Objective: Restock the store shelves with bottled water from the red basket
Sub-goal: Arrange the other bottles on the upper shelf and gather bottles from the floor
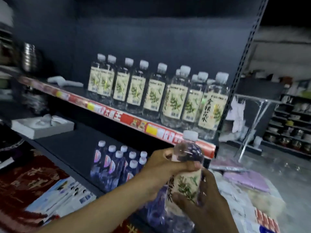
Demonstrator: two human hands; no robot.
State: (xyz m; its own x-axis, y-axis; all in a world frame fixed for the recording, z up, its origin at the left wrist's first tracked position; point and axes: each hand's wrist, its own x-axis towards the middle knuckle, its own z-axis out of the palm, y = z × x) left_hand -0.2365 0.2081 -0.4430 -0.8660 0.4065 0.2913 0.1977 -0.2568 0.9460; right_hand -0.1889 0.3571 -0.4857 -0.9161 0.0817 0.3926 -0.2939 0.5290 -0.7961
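Note:
I hold one clear water bottle [187,165] with a white cap and a cream leaf label upright in front of the shelves. My left hand [161,167] wraps its upper body from the left. My right hand [203,199] grips its lower part from below right. On the upper shelf [104,108], with its red price strip, stands a row of several matching bottles [151,91]. The red basket is not in view.
The lower shelf holds several purple-labelled bottles [116,163], a white box [42,125] and red and blue packages [33,185]. A slotted shelf upright [244,64] rises at the right. Bags and packets [249,190] lie on the floor beyond it.

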